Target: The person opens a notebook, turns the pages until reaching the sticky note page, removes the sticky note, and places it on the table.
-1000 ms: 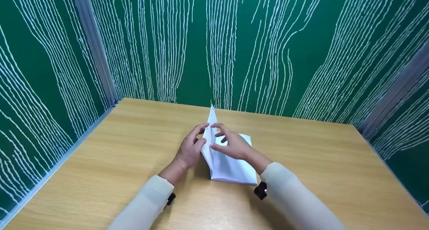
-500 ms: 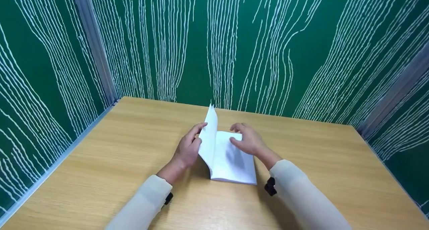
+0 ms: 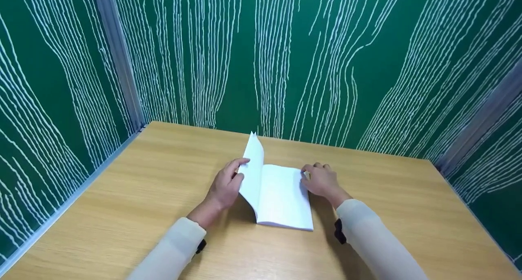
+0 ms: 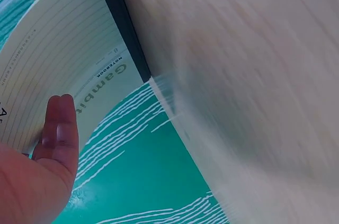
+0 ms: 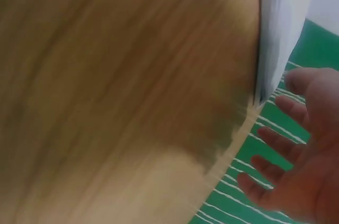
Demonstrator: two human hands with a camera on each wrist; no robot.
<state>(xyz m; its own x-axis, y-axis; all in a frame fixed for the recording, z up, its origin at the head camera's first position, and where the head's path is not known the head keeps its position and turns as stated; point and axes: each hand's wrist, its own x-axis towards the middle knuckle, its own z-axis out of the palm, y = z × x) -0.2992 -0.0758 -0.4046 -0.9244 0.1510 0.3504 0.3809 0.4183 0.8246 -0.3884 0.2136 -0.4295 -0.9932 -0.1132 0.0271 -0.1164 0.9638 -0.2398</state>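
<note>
An open notebook point(image 3: 285, 198) shows blank-looking white pages in the head view, its right half flat on the table. My left hand point(image 3: 225, 184) holds up the left half, thumb on the page side and fingers behind the cover. In the left wrist view the pale cover point(image 4: 79, 33) carries printed lines and "Gambit NOTEBOOK", with a dark spine strip point(image 4: 122, 23). At the far right corner of the notebook, my right hand point(image 3: 322, 180) has its fingertips right at the page edge. The right wrist view shows its fingers point(image 5: 280, 142) spread and loosely bent beside the page block point(image 5: 273, 38).
The notebook lies on a wood-grain table point(image 3: 163, 170). Green panels point(image 3: 236, 67) with wavy white lines stand behind and at both sides, joined by grey corner posts point(image 3: 118, 59).
My right hand has moved from the raised pages across to the notebook's right edge. The left hand has tilted the raised half slightly further left, so the spread lies wider.
</note>
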